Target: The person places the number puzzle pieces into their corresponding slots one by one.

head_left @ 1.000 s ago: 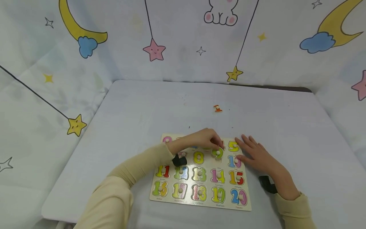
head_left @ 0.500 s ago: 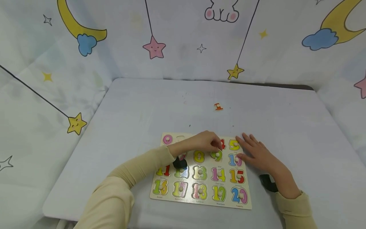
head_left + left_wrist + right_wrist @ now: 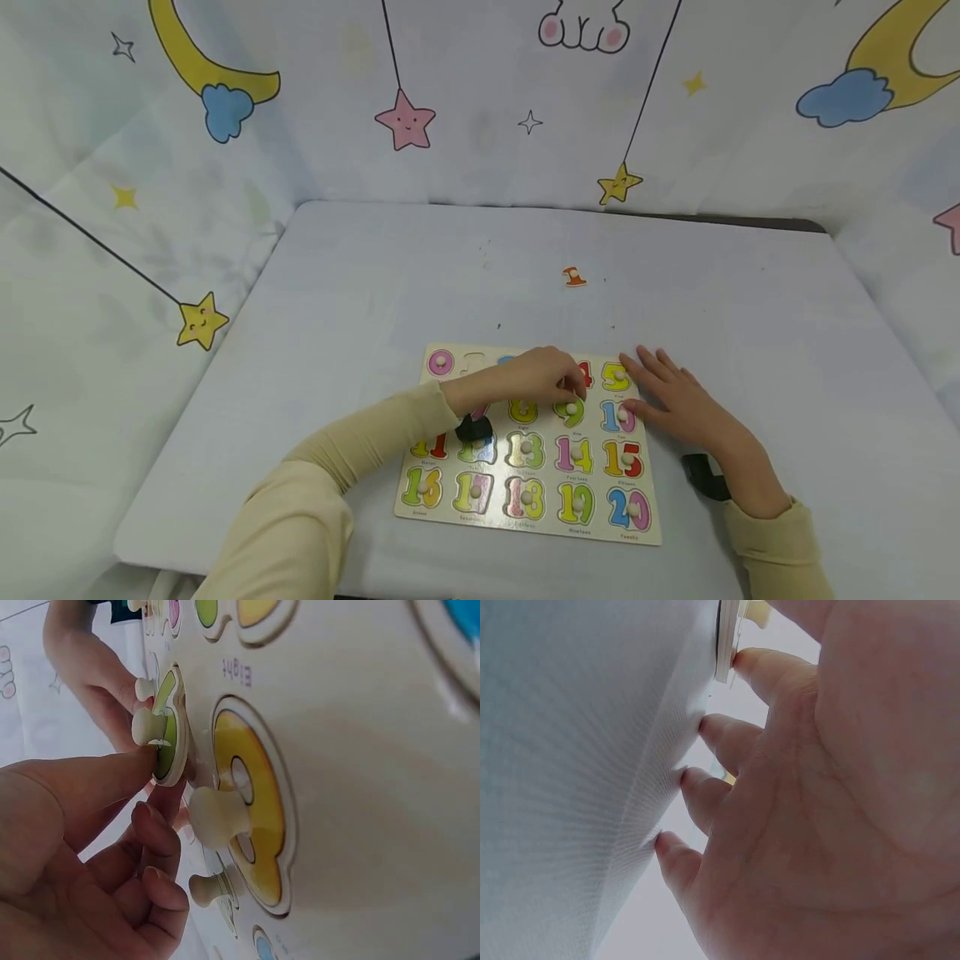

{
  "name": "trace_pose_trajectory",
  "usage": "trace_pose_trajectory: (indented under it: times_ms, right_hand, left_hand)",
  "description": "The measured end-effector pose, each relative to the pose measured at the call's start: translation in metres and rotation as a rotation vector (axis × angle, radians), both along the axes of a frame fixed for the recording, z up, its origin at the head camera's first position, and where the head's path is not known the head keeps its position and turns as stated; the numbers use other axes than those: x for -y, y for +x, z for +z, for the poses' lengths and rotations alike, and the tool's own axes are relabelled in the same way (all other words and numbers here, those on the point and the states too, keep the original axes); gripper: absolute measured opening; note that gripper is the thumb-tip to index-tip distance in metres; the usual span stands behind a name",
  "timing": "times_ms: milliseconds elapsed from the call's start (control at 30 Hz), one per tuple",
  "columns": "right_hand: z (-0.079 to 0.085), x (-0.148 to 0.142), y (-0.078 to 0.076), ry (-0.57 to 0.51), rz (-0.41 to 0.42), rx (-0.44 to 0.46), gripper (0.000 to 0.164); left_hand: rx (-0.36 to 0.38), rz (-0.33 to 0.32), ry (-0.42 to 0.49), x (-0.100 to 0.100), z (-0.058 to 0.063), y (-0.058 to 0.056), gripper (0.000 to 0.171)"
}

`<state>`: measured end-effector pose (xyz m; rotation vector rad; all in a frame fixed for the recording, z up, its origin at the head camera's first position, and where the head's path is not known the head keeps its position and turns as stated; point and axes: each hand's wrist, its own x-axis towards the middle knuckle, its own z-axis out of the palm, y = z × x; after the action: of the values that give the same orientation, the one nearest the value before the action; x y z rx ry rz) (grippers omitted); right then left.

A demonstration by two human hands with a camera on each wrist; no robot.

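A wooden number puzzle board (image 3: 498,521) lies on the table, most of its knobbed number pieces seated in it. At its second row my left hand (image 3: 536,375) pinches the green number 9 puzzle piece (image 3: 570,411) by its edge with thumb and finger. In the left wrist view the green piece (image 3: 172,739) sits tilted at the board's surface, beside the yellow number 8 piece (image 3: 259,802). My right hand (image 3: 686,408) lies with fingers spread at the board's right edge. In the right wrist view one finger (image 3: 769,671) touches the board; other fingertips rest on the table.
An orange number 1 piece (image 3: 573,277) lies on the white table (image 3: 360,283) beyond the board. A bare slot (image 3: 474,362) shows in the board's top row. A cloth with moons and stars (image 3: 480,100) hangs behind the table.
The green number 9 piece has moved slightly down toward its slot under my left hand. My right hand stays at the board's edge. The head view has tilted slightly.
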<state>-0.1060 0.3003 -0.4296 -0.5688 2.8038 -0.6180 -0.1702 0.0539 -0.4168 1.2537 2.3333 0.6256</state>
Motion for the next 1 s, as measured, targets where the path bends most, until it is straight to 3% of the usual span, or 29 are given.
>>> trace_pose_trajectory:
  times_ms: [200,500,1000]
  right_hand:
    - [0.001,-0.001,-0.002,0.012,0.007,0.008,0.074]
    - [0.0,-0.003,-0.002,0.003,0.004,0.014,0.074]
    - [0.002,0.001,-0.001,0.003,0.0,0.022,0.075]
  left_hand:
    - [-0.007,-0.063,0.004,-0.003,0.004,-0.002,0.013]
    - [0.063,-0.183,-0.008,-0.009,0.003,-0.012,0.015]
    - [-0.034,-0.223,0.008,-0.003,0.004,-0.005,0.016]
